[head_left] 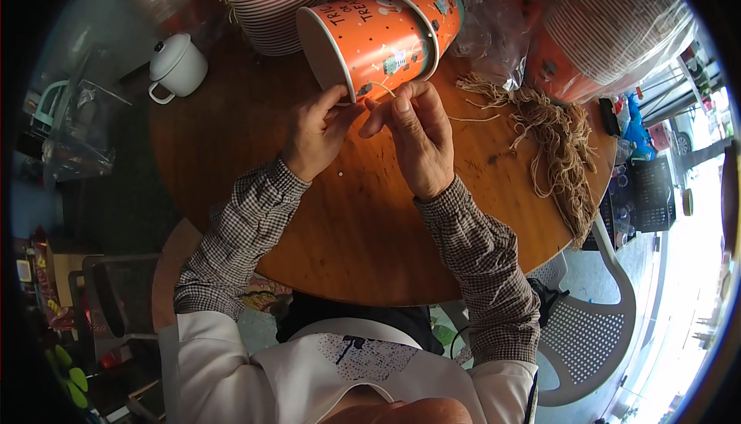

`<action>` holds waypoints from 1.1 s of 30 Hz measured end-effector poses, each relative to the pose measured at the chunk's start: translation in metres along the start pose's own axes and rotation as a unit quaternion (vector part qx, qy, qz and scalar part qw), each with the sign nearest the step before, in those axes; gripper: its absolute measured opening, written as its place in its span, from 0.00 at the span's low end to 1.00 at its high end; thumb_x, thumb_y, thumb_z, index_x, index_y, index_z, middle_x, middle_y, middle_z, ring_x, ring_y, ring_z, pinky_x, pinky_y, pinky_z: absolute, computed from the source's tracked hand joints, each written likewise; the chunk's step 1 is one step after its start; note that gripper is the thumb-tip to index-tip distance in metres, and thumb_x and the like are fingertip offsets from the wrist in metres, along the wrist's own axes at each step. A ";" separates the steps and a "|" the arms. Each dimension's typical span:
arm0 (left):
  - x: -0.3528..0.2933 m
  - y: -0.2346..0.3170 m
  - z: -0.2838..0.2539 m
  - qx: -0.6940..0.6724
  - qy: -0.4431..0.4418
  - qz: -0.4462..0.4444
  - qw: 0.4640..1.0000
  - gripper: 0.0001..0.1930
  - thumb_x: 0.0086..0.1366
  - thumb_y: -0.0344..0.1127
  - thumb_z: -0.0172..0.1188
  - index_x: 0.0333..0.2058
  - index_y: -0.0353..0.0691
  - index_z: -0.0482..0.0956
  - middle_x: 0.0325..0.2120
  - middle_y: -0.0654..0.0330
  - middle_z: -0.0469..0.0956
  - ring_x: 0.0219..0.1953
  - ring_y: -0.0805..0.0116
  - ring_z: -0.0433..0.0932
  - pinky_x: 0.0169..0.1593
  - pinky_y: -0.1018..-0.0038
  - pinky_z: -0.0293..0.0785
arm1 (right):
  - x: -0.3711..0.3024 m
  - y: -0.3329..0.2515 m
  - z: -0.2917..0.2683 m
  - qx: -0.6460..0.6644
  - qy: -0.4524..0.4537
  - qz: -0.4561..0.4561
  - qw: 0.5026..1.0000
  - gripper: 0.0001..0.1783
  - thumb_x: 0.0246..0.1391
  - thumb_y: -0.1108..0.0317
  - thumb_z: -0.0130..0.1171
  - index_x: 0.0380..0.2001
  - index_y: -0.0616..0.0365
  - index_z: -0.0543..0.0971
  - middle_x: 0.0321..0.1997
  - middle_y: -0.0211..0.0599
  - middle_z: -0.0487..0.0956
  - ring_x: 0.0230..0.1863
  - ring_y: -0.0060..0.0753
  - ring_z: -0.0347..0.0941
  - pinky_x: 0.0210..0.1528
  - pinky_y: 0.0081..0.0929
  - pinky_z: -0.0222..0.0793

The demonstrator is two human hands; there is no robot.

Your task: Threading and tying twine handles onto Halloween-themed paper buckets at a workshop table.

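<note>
An orange paper bucket with printed figures and a white rim lies on its side on the table, its mouth to the left. A second such bucket lies right behind it. With its fingers closed at the rim's near edge, my left hand grips the bucket. Between thumb and forefinger, my right hand pinches a thin beige string against the bucket's near side. Part of a string trails to the right on the wood. My fingers partly hide where the string meets the bucket.
A long bundle of beige strings drapes over the right table edge. Stacked orange buckets stand at the back, more in plastic wrap at the right. A white lidded mug is left; a grey chair stands near right.
</note>
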State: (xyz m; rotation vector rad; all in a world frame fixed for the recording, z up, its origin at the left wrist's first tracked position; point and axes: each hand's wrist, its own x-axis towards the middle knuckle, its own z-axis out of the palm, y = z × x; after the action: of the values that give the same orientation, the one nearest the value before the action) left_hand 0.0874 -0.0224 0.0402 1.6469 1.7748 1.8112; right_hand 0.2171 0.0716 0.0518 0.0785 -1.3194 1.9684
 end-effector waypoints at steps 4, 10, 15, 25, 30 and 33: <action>0.000 0.000 -0.002 -0.001 -0.017 -0.015 1.000 0.10 0.62 0.20 0.57 0.43 0.29 0.74 0.34 0.53 0.81 0.37 0.70 0.82 0.38 0.77 0.80 | -0.001 -0.002 0.001 -0.030 -0.009 -0.010 0.999 0.06 0.67 0.66 0.45 0.37 0.57 0.64 0.28 0.34 0.75 0.32 0.26 0.75 0.42 0.26 0.72; -0.006 -0.010 0.003 -0.009 0.022 0.033 0.999 0.12 0.62 0.20 0.57 0.45 0.28 0.73 0.33 0.52 0.81 0.35 0.70 0.82 0.36 0.78 0.80 | -0.002 -0.006 0.002 -0.039 -0.015 0.020 0.999 0.07 0.67 0.63 0.45 0.38 0.54 0.64 0.28 0.34 0.76 0.34 0.29 0.76 0.63 0.42 0.57; -0.005 -0.007 0.001 0.002 -0.014 0.028 1.000 0.14 0.61 0.19 0.57 0.46 0.29 0.72 0.34 0.52 0.81 0.35 0.69 0.82 0.35 0.77 0.80 | -0.003 -0.011 0.002 -0.098 -0.048 0.013 0.994 0.07 0.66 0.66 0.47 0.37 0.58 0.65 0.31 0.33 0.74 0.35 0.23 0.72 0.43 0.24 0.70; -0.010 -0.014 0.007 -0.002 0.024 0.076 0.997 0.15 0.62 0.19 0.56 0.48 0.32 0.71 0.32 0.52 0.81 0.34 0.69 0.82 0.35 0.77 0.79 | -0.006 -0.010 0.006 -0.147 -0.036 0.011 0.988 0.07 0.66 0.68 0.46 0.36 0.59 0.65 0.31 0.32 0.73 0.35 0.22 0.70 0.41 0.22 0.68; -0.005 -0.004 0.001 -0.005 -0.018 -0.054 0.998 0.08 0.61 0.21 0.58 0.41 0.32 0.77 0.29 0.56 0.81 0.33 0.74 0.81 0.35 0.79 0.78 | -0.002 -0.006 0.000 -0.147 -0.049 0.014 0.988 0.06 0.66 0.69 0.46 0.36 0.59 0.65 0.31 0.32 0.73 0.35 0.22 0.71 0.40 0.22 0.68; 0.001 0.000 0.005 -0.006 -0.011 -0.058 0.998 0.06 0.60 0.22 0.59 0.36 0.32 0.80 0.28 0.59 0.81 0.32 0.76 0.80 0.36 0.80 0.77 | 0.002 -0.009 -0.007 -0.130 -0.041 0.016 0.991 0.05 0.66 0.69 0.46 0.36 0.58 0.65 0.31 0.33 0.75 0.34 0.23 0.73 0.40 0.23 0.69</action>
State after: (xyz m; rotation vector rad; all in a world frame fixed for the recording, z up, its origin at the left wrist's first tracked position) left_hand 0.0901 -0.0185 0.0394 1.5201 1.8068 1.7449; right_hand 0.2236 0.0795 0.0563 0.0130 -1.6278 1.8189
